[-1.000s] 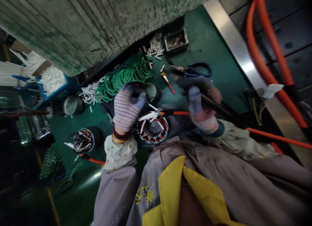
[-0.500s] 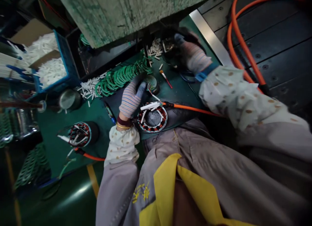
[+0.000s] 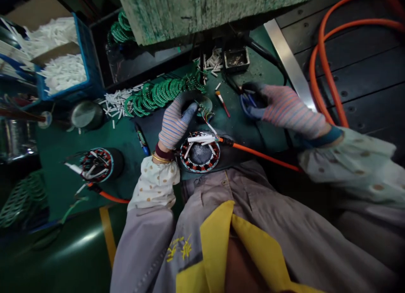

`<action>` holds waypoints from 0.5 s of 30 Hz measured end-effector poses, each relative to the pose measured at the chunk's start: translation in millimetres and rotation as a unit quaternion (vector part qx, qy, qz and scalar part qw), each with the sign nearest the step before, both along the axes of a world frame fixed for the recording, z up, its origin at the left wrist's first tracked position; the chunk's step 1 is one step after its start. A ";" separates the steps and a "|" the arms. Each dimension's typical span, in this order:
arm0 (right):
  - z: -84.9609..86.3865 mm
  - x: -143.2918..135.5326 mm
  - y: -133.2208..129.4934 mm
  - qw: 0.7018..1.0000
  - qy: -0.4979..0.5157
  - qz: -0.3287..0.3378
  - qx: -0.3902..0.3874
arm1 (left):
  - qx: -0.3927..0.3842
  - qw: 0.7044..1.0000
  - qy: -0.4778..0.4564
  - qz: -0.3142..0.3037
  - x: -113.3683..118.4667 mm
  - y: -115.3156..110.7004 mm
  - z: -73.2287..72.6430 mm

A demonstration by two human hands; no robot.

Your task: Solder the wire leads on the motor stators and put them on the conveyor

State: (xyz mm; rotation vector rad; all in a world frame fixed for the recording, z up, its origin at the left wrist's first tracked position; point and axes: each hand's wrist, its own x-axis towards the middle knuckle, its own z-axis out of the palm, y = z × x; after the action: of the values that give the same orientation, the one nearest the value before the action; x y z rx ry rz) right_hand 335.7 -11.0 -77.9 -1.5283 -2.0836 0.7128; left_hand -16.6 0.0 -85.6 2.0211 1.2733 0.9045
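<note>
My left hand (image 3: 177, 121), in a striped glove with dark fingertips, is closed in a pinch at the thin coloured wires (image 3: 207, 115) rising from a stator ring (image 3: 200, 168). Exactly what lies between those fingertips is partly hidden. White sleeves (image 3: 202, 138) and an orange cable (image 3: 265, 154) join the stator, which sits at the bench edge in front of me. Off to the right, my right hand (image 3: 281, 107) has its fingers curled round a blue-handled tool (image 3: 248, 109); its working end is hard to make out.
Green curved boards (image 3: 161, 95) lie in a row behind my left hand, beside scattered white tubes (image 3: 118, 103). A red brush (image 3: 223, 103), a marker (image 3: 142, 139), a small tray (image 3: 236, 60), a second stator (image 3: 98, 164) and a blue bin (image 3: 93, 80) stand around.
My right hand has come back from beside the small tray toward me and now curls round the blue-handled tool. My left hand stays at the wires. The whole view has shifted slightly.
</note>
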 end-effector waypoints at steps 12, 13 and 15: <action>43.3 -52.2 -40.4 0.965 -0.224 0.098 0.093 | 0.013 0.997 0.016 0.072 11.2 -26.4 20.4; 41.7 -52.6 -40.4 0.965 -0.223 0.101 0.091 | 0.007 0.997 0.022 0.075 12.2 -26.9 20.8; 35.7 -51.2 -42.1 0.967 -0.210 0.116 0.083 | 0.012 0.997 0.021 0.070 13.9 -26.7 20.2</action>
State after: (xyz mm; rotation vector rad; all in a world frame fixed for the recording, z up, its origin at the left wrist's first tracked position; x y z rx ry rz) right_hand 284.5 -53.1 -42.1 -1.4513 -2.5927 0.2919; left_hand -2.7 -26.7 -65.4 1.9983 1.4485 0.9502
